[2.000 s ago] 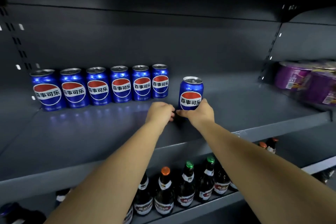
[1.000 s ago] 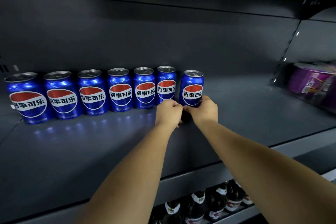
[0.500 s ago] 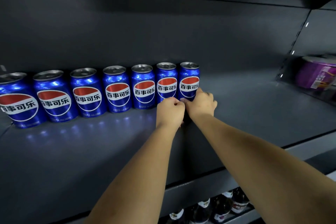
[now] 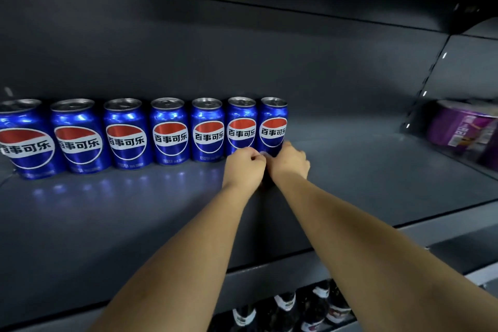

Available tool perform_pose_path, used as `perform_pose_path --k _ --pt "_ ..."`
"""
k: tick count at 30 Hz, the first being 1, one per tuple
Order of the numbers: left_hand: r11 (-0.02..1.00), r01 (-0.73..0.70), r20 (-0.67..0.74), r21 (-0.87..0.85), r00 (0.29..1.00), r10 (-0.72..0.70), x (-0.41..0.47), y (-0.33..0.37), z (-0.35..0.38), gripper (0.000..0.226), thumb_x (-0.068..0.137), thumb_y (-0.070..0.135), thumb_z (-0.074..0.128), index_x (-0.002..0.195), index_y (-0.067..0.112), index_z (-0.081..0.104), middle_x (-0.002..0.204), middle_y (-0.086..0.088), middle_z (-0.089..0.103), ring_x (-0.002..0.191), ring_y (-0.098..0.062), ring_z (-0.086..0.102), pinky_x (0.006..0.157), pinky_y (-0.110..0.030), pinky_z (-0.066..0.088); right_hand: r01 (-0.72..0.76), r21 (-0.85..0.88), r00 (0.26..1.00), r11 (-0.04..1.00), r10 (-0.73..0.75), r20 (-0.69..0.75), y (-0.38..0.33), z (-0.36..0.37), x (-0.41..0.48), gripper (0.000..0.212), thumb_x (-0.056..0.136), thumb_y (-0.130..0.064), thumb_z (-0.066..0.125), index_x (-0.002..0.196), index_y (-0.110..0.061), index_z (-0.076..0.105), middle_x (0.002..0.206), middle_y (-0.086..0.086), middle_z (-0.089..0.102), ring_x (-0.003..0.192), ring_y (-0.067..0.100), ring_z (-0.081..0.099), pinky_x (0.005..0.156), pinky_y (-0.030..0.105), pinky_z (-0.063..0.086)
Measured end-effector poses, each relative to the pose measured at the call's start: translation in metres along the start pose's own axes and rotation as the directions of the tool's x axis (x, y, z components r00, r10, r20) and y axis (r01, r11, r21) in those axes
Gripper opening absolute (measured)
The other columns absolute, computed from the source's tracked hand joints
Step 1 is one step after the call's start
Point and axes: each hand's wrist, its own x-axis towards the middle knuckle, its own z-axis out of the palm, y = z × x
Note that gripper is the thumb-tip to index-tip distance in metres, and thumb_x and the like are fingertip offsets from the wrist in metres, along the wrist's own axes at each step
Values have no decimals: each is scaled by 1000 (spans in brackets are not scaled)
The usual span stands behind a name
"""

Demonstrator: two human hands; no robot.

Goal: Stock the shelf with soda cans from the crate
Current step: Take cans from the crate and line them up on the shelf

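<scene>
Several blue soda cans stand upright in a row at the back of the dark shelf, labels facing out. The rightmost can stands close against its neighbour. Both my hands are at its base: my right hand curls round the lower right side, and my left hand, fingers curled, pinches the lower left, partly covering the foot of the neighbouring can. The crate is out of view.
To the right of the can row the shelf surface is bare up to the upright post. Purple packages sit in the adjoining bay at the far right. Dark glass bottles stand on the shelf below, under the front lip.
Both hands have slid the held can back and left, from the middle of the shelf to the end of the row. My view has shifted right and closer.
</scene>
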Motion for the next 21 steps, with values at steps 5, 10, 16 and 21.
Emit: perform_pose_path --k 5,10,16,21 --pt "997 50 56 62 997 -54 -13 13 -14 16 88 11 50 78 10 62 72 -11 61 60 -25 59 51 -31 51 123 60 992 991 -124 14 -3 -21 -39 31 88 -21 56 116 -8 56 118 14 62 112 33 56 93 38 46" --pt "977 -43 51 207 998 33 -40 39 -23 24 85 9 48 63 12 57 75 -12 60 77 -29 58 68 -34 47 247 -33 969 968 -246 28 -10 -58 -74 27 87 -14 53 111 -9 63 114 12 63 105 31 59 82 34 48" --pt "953 -104 69 285 994 88 -84 68 -20 24 85 7 45 66 10 59 75 -13 66 68 -30 63 67 -36 53 292 -85 956 953 -290 33 6 -103 -111 23 86 -14 53 106 -10 63 105 11 65 93 29 61 68 27 42" --pt "903 -154 57 402 988 143 -124 91 -8 25 86 8 44 70 6 63 75 -15 69 66 -28 65 66 -34 51 311 -98 950 945 -308 43 28 -132 -140 19 88 -13 52 102 -8 63 97 9 64 78 24 54 65 28 41"
